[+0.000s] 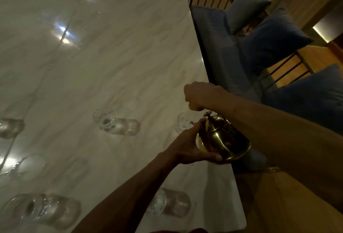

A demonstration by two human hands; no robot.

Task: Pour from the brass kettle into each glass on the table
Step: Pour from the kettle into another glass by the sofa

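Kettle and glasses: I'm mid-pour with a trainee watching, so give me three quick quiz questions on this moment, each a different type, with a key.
1. True or false: both hands are on the kettle.
2. Multiple choice: the spout points at A) the glass near the table edge, B) the middle glass, C) the bench.
3. Short answer: which hand cups the kettle's body from below?

Key:
1. True. The right hand grips up top, where the handle is hidden, and the left hand supports the body.
2. A.
3. The left hand.
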